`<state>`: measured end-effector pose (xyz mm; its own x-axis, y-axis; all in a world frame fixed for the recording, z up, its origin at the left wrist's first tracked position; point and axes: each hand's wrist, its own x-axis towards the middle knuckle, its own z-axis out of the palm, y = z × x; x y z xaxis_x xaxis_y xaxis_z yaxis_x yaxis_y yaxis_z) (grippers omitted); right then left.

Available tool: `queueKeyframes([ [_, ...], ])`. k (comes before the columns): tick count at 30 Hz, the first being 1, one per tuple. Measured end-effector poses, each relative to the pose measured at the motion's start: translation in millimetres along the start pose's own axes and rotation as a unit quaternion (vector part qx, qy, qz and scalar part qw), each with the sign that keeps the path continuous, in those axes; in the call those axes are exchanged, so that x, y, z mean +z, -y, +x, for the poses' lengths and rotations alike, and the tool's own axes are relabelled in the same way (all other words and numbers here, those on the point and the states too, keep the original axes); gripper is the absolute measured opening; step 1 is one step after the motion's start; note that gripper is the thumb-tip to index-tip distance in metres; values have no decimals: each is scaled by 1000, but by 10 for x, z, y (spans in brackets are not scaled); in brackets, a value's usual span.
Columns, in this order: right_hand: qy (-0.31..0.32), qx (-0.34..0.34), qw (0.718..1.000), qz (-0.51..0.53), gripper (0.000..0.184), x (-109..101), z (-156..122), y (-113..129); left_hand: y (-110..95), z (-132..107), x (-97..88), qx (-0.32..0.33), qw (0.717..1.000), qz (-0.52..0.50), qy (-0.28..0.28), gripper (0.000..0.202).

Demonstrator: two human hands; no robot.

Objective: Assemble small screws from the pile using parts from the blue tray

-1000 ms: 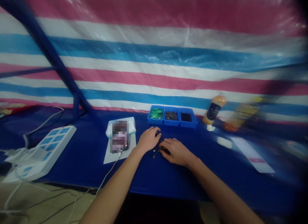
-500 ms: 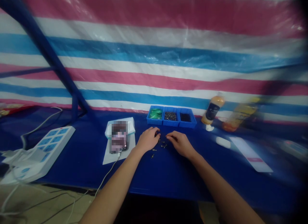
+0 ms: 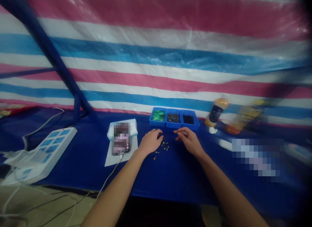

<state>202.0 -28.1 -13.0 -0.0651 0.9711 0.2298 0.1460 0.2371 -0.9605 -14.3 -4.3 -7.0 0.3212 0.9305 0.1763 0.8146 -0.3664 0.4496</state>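
— Your right hand [image 3: 188,140] has left the small metal pieces [image 3: 163,146] and now sits further back and to the right, near the blue bins [image 3: 174,124].
— And the fingers, how do they stand?
— You have your right thumb and fingertips drawn together, pointing to the left. If a piece is between them, I cannot tell; it is too small and blurred.
— And the left one?
— Your left hand [image 3: 151,141] stays where it was, palm down on the blue table [image 3: 170,175], fingers loosely curled, the tips just beside the pieces. If it holds something, I cannot tell.
— Where do the pieces lie?
— Scattered on the table between your two hands, in front of the bins. Your phone [image 3: 120,140] lies on a white sheet [image 3: 109,158], just left of your left hand.
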Motion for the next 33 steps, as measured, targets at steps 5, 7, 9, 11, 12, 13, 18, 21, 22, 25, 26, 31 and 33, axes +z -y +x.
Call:
queueKeyframes([
  [5,15,34,998,-55,32,-27,-23,15,1,1,4,1,1000,2,-3,24],
  [7,9,32,992,-120,35,-43,-36,28,0,1,4,3,1000,3,-4,24],
  [9,9,34,984,-174,39,-55,-40,38,-1,2,1,5,1000,2,-2,25],
  [11,4,49,983,-178,42,-57,-26,44,-3,1,-2,5,1000,3,-1,25],
  [12,-6,54,987,-152,40,-56,-13,47,-5,0,-3,4,1000,4,-1,26],
  [13,-21,53,992,-110,38,-54,2,51,-8,0,-4,4,1000,5,0,26],
  [18,-53,19,998,11,54,-56,33,88,-19,-3,0,6,1000,17,2,26],
  [21,43,-19,992,-118,43,-41,-35,110,-15,1,10,9,1000,17,-1,25],
  [22,87,-40,981,-170,39,-26,-65,117,-12,3,14,9,1000,17,-2,25],
  [25,189,-100,930,-298,35,45,-137,135,-4,3,22,3,1000,17,-4,25],
  [26,206,-112,916,-325,34,71,-149,140,-2,1,23,1,1000,17,-4,25],
  [31,230,-133,888,-376,18,140,-147,141,-1,-9,18,5,1000,12,-5,24],
  [33,235,-137,887,-374,15,131,-142,128,-7,-9,14,3,1000,12,-4,25],
])
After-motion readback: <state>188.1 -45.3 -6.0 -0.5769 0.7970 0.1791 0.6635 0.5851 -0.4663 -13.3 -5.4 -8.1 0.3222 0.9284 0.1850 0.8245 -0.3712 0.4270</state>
